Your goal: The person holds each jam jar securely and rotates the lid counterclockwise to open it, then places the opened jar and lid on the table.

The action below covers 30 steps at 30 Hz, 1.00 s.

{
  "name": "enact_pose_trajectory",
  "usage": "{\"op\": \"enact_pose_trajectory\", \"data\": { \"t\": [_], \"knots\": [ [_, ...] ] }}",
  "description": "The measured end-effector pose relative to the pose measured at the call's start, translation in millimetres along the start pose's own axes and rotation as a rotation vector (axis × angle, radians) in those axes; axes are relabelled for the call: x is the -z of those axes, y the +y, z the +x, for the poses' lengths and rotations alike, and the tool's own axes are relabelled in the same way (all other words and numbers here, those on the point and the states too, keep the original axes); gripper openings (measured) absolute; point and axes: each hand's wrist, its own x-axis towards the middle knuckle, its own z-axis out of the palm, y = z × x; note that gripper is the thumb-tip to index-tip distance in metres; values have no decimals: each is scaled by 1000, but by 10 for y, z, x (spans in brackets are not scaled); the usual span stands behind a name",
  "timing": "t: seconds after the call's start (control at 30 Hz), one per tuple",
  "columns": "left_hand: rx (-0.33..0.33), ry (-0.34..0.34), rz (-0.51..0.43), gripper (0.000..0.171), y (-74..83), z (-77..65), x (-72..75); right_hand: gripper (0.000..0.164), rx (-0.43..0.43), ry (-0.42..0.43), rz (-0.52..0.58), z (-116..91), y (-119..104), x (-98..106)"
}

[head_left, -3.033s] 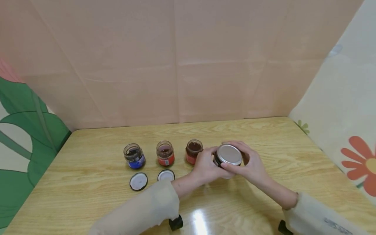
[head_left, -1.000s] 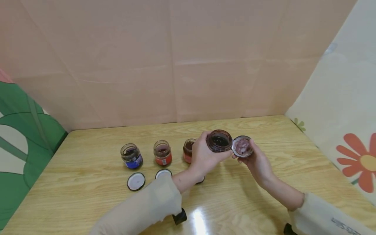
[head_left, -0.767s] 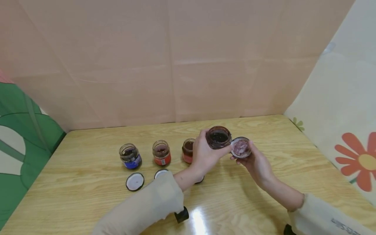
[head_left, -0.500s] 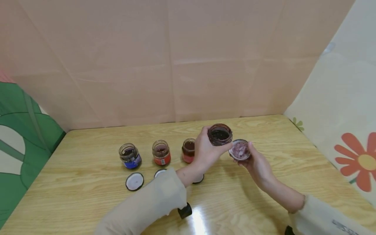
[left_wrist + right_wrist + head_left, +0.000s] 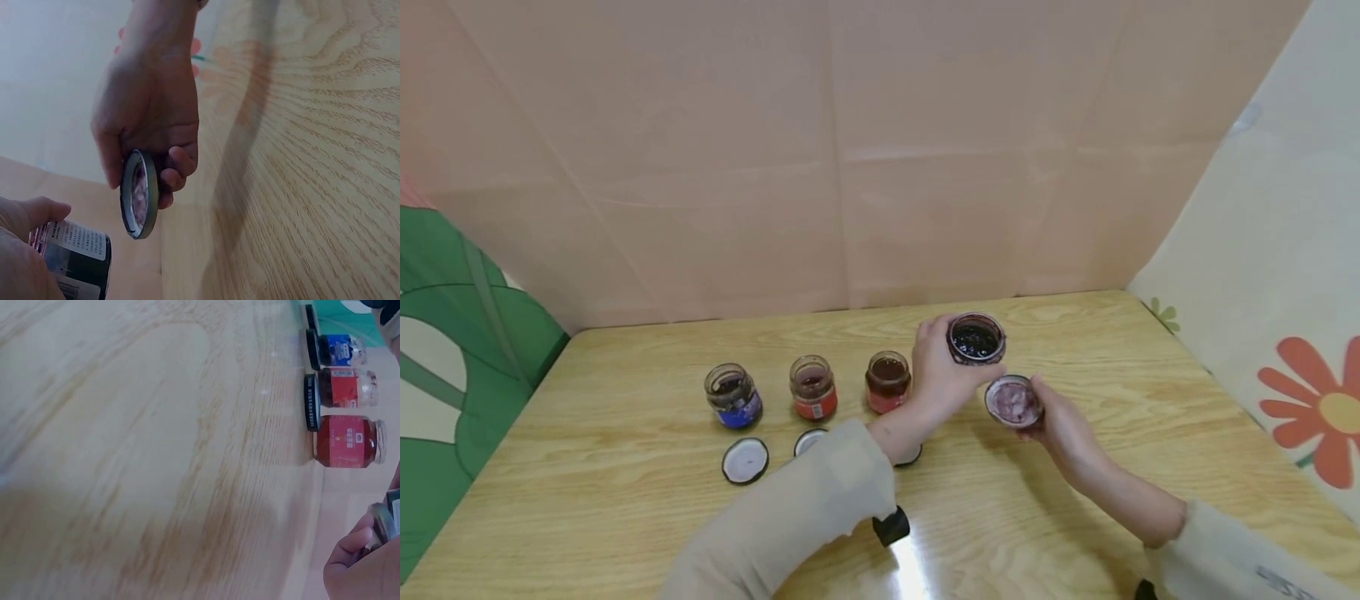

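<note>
In the head view my left hand (image 5: 934, 367) grips an uncapped glass jar (image 5: 976, 340) of dark jam, its mouth tipped toward the camera. Its printed label (image 5: 78, 256) shows in the left wrist view. Just below and to the right, my right hand (image 5: 1063, 427) pinches a round metal lid (image 5: 1013, 402) by its edge. The lid's underside faces up and is smeared with pinkish residue. Jar and lid are apart, both raised off the table. In the right wrist view the right hand (image 5: 156, 119) is mostly cropped, with only part of the held lid (image 5: 382, 522) visible.
Three uncapped jars stand in a row on the wooden table (image 5: 587, 517): a blue-labelled jar (image 5: 733, 397), a red-labelled jar (image 5: 813, 390) and another reddish jar (image 5: 887, 383). Lids lie before them: a left lid (image 5: 745, 461), a middle lid (image 5: 808, 439) and a partly hidden lid (image 5: 912, 456).
Three seconds ago the lid sat on the jar between both hands; it has come off. Since then the jar has shifted up and right, and the lid slightly down, widening the gap.
</note>
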Motion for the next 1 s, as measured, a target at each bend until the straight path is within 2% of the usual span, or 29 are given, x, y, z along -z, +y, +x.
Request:
{"op": "enact_pose_trajectory", "data": {
  "t": [0.33, 0.53, 0.73, 1.0],
  "knots": [
    [27, -6, 23, 70, -51, 22, -53, 33, 7, 17, -157, 16, 42, -12],
    [71, -28, 57, 73, -87, 56, -88, 38, 0, -19, -213, 31, 81, -24],
    [57, -32, 110, 69, -152, 70, -122, 43, 12, -72, -266, 12, 122, -41],
    [87, -62, 101, 65, -253, 54, -177, 43, -4, -117, -308, 27, 140, -32]
  ]
}}
